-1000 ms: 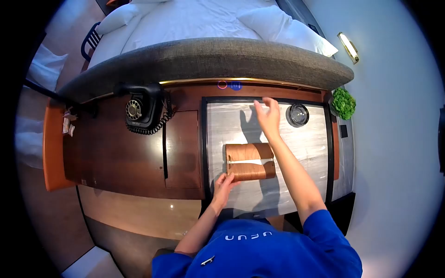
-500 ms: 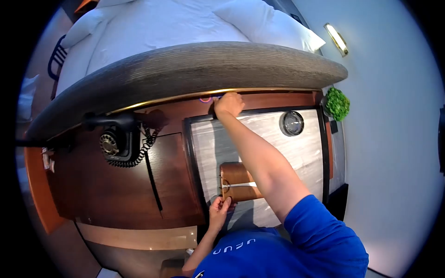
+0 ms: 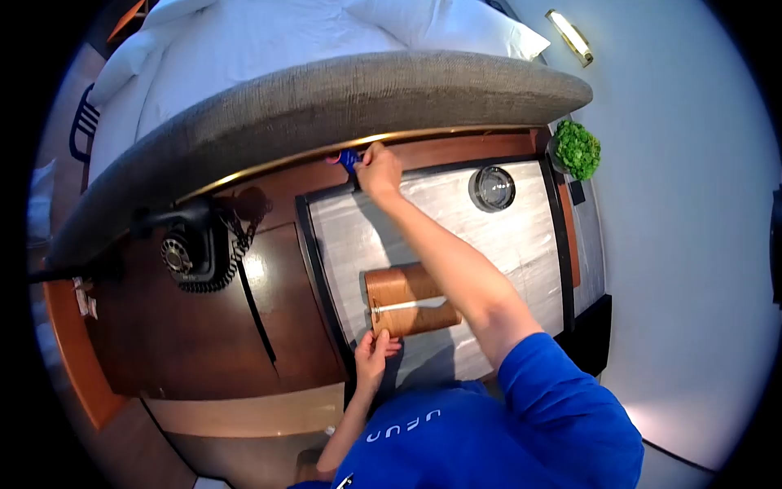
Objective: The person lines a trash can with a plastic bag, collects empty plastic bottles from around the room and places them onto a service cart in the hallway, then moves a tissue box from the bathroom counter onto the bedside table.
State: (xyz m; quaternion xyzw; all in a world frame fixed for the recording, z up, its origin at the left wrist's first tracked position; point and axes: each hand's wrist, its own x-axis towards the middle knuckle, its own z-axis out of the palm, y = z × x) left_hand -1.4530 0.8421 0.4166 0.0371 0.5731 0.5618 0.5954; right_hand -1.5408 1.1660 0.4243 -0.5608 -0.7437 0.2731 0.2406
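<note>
My left hand (image 3: 373, 356) has its thumb and fingertips on the near left corner of a brown wood-look tissue box (image 3: 411, 318), which has a long slit with white showing in it. My right arm stretches across the box. Up by the headboard, my right hand (image 3: 380, 173) is closed at a small blue item (image 3: 349, 160) with a pinkish end, whose kind I cannot make out. That item is over the brown ledge just below the brass trim. Part of the box is hidden under my forearm.
A round glass ashtray (image 3: 494, 189) lies on the marble-look panel (image 3: 529, 244). At left stands a black rotary telephone (image 3: 191, 253) with a coiled cord. A green potted plant (image 3: 577, 151) is at the right end. Behind the padded headboard (image 3: 326, 94) is a white bed (image 3: 285, 33).
The view has shifted, so the furniture sits higher and further left. More of the blue item now shows beside my right hand. My left hand stays at the tissue box's corner.
</note>
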